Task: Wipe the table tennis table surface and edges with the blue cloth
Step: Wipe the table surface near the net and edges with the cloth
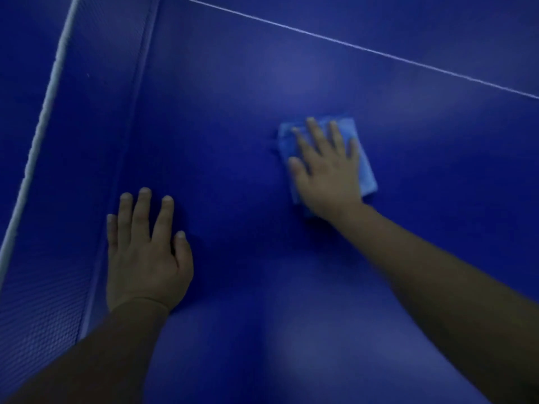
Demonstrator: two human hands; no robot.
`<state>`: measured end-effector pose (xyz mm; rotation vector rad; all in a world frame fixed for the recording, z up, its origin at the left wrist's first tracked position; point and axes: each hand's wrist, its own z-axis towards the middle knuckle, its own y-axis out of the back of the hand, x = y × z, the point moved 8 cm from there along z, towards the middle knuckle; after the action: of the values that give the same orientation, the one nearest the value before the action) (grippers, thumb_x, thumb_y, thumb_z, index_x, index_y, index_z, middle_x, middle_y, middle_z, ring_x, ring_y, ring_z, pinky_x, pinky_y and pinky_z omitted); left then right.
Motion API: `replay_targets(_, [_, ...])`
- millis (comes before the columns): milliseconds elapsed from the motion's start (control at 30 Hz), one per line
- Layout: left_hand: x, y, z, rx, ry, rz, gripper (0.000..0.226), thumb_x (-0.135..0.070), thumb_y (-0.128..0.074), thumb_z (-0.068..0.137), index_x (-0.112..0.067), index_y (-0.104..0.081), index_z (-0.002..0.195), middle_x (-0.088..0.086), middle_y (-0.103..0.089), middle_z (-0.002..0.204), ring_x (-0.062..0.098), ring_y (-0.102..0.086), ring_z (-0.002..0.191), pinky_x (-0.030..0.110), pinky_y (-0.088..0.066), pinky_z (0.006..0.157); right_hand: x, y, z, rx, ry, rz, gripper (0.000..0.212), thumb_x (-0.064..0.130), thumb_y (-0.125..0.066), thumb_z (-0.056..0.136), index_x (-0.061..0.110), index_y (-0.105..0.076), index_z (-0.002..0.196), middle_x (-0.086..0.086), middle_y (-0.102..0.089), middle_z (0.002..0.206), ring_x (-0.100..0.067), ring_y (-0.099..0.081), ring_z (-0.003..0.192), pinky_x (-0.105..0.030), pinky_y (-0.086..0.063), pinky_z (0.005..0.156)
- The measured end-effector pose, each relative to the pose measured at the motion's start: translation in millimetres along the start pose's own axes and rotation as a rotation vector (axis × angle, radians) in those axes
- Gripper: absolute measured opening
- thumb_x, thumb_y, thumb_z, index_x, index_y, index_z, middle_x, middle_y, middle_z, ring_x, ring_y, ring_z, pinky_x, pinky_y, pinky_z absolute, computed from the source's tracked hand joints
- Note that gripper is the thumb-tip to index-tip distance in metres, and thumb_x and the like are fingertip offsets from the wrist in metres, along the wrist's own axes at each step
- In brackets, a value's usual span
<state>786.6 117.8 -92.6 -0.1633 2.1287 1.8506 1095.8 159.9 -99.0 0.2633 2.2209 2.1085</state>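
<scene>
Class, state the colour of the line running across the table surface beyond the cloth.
White: a thin white line crossing the dark blue table, clearest in the head view.

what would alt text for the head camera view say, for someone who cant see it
A person's right hand presses a folded blue cloth flat on a blue table tennis table, fingers spread. The left hand rests open on the table beside the net; a white line crosses the surface beyond.

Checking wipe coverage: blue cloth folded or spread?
Folded: the blue cloth is a compact pad, barely wider than the flat right hand pressing it.
</scene>
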Motion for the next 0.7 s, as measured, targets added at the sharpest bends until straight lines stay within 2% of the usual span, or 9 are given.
replay_targets(133, [-0.9, 1.6, -0.4, -0.014, -0.007, -0.011, 0.063, -0.038, -0.030, 0.098, -0.011, -0.034, 0.154, 0.014, -0.018, 0.166, 0.030, -0.004, 0.155, 0.043, 0.006, 0.126, -152.0, 15.2, -20.8, 0.047, -0.498, -0.044, 0.063, 0.051, -0.023, 0.102, 0.022, -0.029, 0.158, 0.002, -0.012, 0.168, -0.030, -0.009, 0.154, -0.060, -0.008, 0.120])
replay_targets(233, [-1.4, 2.2, -0.9, -0.009, -0.008, -0.016, 0.064, -0.039, -0.029, 0.097, -0.012, -0.033, 0.155, 0.013, -0.017, 0.166, 0.029, -0.003, 0.155, 0.044, 0.006, 0.126, -159.9, 16.3, -25.9, -0.029, -0.764, 0.065, 0.063, 0.054, -0.020, 0.103, 0.027, -0.022, 0.160, 0.004, -0.007, 0.169, -0.029, -0.003, 0.155, -0.064, -0.006, 0.119])
replay_targets(300, [-1.7, 2.5, -0.6, -0.002, -0.004, -0.013, 0.066, -0.041, -0.026, 0.096, -0.014, -0.032, 0.156, 0.011, -0.015, 0.167, 0.027, -0.001, 0.155, 0.043, 0.006, 0.126, -102.9, 10.0, -23.0, -0.065, -0.659, 0.060, 0.059, 0.051, -0.024, 0.104, 0.029, -0.023, 0.159, 0.002, -0.011, 0.168, -0.031, -0.006, 0.155, -0.064, -0.005, 0.119])
replay_targets(400, [1.6, 1.5, -0.2, 0.001, 0.001, 0.001, 0.068, -0.044, -0.024, 0.096, -0.015, -0.030, 0.157, 0.010, -0.014, 0.167, 0.026, 0.000, 0.155, 0.043, 0.006, 0.126, 10.6, -1.3, -45.7, -0.052, -0.150, 0.037, 0.059, 0.051, -0.026, 0.101, 0.033, -0.031, 0.156, 0.002, -0.023, 0.166, -0.032, -0.017, 0.153, -0.063, -0.007, 0.118])
replay_targets(467, [5.1, 0.5, 2.1, -0.001, -0.004, 0.025, 0.068, -0.045, -0.023, 0.096, -0.015, -0.029, 0.156, 0.011, -0.015, 0.167, 0.027, -0.002, 0.155, 0.046, 0.003, 0.126, 28.7, -5.0, -76.3, 0.004, 0.136, 0.032, 0.057, 0.052, -0.030, 0.100, 0.033, -0.039, 0.153, 0.003, -0.031, 0.163, -0.032, -0.022, 0.152, -0.064, -0.012, 0.118])
replay_targets(500, [3.6, -1.8, 2.5, 0.002, -0.008, 0.036, 0.067, -0.046, -0.022, 0.096, -0.015, -0.029, 0.156, 0.012, -0.015, 0.166, 0.028, -0.003, 0.154, 0.047, 0.001, 0.126, 4.4, -1.3, -84.9, 0.021, 0.161, 0.018, 0.057, 0.051, -0.031, 0.100, 0.032, -0.041, 0.152, 0.003, -0.032, 0.162, -0.031, -0.024, 0.151, -0.063, -0.015, 0.118])
replay_targets(567, [2.5, -4.9, 2.0, 0.013, 0.000, 0.071, 0.067, -0.047, -0.021, 0.097, -0.016, -0.028, 0.156, 0.012, -0.016, 0.166, 0.031, -0.006, 0.154, 0.051, -0.003, 0.125, -81.2, 6.0, -93.0, 0.022, -0.046, -0.041, 0.057, 0.050, -0.031, 0.101, 0.029, -0.038, 0.154, 0.003, -0.026, 0.165, -0.030, -0.020, 0.152, -0.061, -0.016, 0.118])
replay_targets(633, [0.2, -4.7, 0.6, 0.015, 0.002, 0.108, 0.066, -0.045, -0.020, 0.097, -0.015, -0.028, 0.155, 0.014, -0.018, 0.165, 0.035, -0.009, 0.153, 0.057, -0.007, 0.123, -180.4, 16.4, -111.5, 0.062, -0.461, -0.027, 0.056, 0.048, -0.030, 0.105, 0.027, -0.030, 0.158, 0.006, -0.012, 0.168, -0.026, -0.008, 0.155, -0.060, -0.009, 0.120])
replay_targets(700, [-7.3, 0.0, -0.1, -0.012, -0.006, 0.095, 0.064, -0.040, -0.025, 0.095, -0.012, -0.030, 0.153, 0.016, -0.021, 0.163, 0.037, -0.013, 0.151, 0.063, -0.011, 0.121, -229.8, 18.8, -135.3, 0.047, -0.818, 0.092, 0.059, 0.051, -0.023, 0.105, 0.027, -0.023, 0.159, 0.008, -0.003, 0.169, -0.026, 0.001, 0.155, -0.062, -0.005, 0.120])
